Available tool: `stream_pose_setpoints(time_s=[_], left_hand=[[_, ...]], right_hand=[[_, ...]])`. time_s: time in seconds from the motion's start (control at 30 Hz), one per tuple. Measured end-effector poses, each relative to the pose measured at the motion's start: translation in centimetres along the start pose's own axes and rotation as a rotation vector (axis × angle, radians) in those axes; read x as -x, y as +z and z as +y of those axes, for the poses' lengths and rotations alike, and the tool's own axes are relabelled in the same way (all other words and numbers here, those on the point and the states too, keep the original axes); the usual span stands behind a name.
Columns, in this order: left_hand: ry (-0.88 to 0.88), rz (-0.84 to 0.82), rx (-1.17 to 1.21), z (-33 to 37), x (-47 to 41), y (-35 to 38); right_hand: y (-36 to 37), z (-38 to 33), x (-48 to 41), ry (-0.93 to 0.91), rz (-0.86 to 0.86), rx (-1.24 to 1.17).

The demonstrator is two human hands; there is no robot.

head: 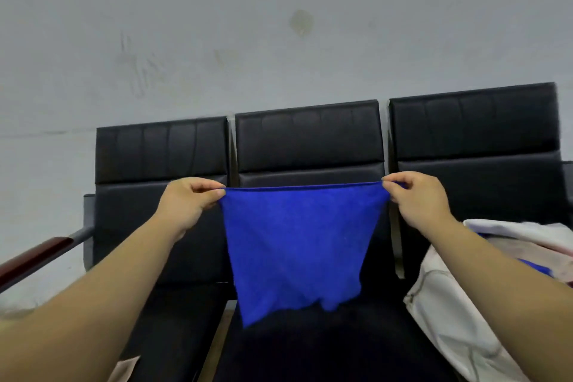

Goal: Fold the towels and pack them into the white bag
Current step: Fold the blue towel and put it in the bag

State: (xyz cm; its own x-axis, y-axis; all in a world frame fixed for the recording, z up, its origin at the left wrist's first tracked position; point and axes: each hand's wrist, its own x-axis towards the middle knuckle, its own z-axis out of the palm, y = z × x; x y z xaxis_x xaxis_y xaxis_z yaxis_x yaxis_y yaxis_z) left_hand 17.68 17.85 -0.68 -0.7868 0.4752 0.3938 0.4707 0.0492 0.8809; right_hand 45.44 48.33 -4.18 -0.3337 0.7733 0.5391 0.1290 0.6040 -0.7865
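- Hands both raised, and the blue towel (297,242) hangs spread flat between them, in front of the middle one of the black seats (310,140).
- My left hand (189,198) pinches the top left corner, thumb pressed over curled fingers.
- My right hand (415,198) pinches the top right corner the same way, and the top edge runs taut and level.
- The lower edge dangles free and wavy, low over the seat cushion.
- To my right, the white bag (449,304) lies slumped on the next seat, partly behind my forearm.
- A blue patch (539,268) peeks from the bag; possibly another towel, too hidden to say.
- A wooden armrest (37,257) sits far left, with the grey wall (279,25) behind.
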Motion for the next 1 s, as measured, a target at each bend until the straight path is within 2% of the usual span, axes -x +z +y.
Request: stream_pose_setpoints(time_s=[0.13, 0.27, 0.4, 0.53, 0.6, 0.73, 1.0], left_hand=[[-0.01, -0.058, 0.003, -0.5, 2.5, -0.5], [-0.095, -0.261, -0.084, -4.9, 7.3, -1.3], [-0.298, -0.492, -0.162, -10.1, 12.6, -1.5], [-0.503, -0.701, -0.251, -14.0, 16.1, -1.3], [-0.572, -0.76, -0.29, -15.3, 16.6, -1.2], [-0.594, -0.716, -0.307, -17.0, 16.4, -0.6], [-0.489, -0.598, -0.343, -19.2, 14.2, 2.6]], right_hand=[[-1.4, 2.0, 2.1, 0.081, -0.126, -0.165], [-2.2, 6.1, 8.5, 0.237, -0.284, -0.252], [-2.3, 11.2, 14.9, 0.516, -0.53, -0.293], [-2.3, 14.3, 18.2, 0.654, -0.792, -0.131], [-2.0, 14.6, 18.7, 0.655, -0.815, -0.071], [-0.6, 14.5, 18.8, 0.636, -0.852, 0.013], [4.8, 16.0, 18.0, 0.553, -0.665, 0.068]])
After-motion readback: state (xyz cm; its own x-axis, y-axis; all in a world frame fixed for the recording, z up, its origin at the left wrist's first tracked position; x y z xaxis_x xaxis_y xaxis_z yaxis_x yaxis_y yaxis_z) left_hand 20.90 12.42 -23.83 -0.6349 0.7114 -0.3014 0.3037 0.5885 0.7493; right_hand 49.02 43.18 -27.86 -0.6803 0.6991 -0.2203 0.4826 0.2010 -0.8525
